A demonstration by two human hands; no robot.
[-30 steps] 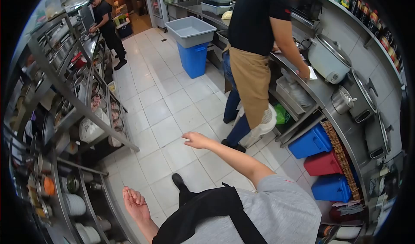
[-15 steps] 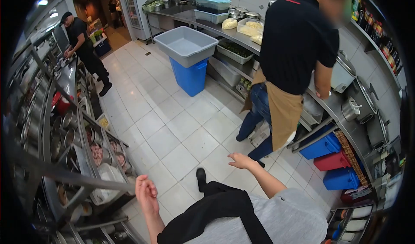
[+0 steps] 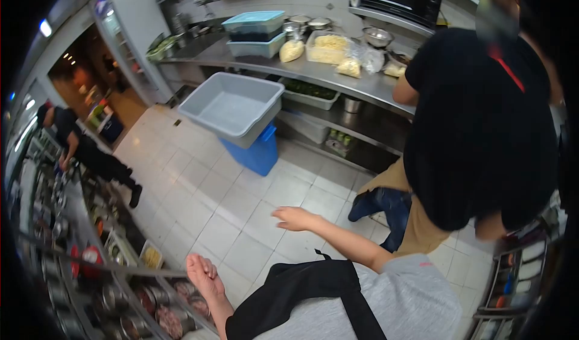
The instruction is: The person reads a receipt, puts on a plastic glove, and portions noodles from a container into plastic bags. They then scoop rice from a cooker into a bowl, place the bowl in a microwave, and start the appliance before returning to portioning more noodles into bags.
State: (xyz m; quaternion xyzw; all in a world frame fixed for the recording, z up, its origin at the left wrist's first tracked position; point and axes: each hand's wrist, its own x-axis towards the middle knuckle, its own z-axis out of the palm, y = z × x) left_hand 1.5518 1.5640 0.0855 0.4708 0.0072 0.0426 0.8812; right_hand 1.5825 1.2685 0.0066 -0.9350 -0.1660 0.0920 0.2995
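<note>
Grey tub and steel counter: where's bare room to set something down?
Inside the grey tub, between its walls, looks bare. The steel counter has a narrow free strip along its front edge, before the lidded boxes. To their right, bags and bowls crowd it.

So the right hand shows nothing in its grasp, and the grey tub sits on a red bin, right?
Not quite: the bin under the grey tub is blue, as the head view shows. The right hand does show nothing in its grasp.

No text is legible; the fridge (image 3: 140, 35) seems to bear a blurred logo (image 3: 103, 6).
</note>
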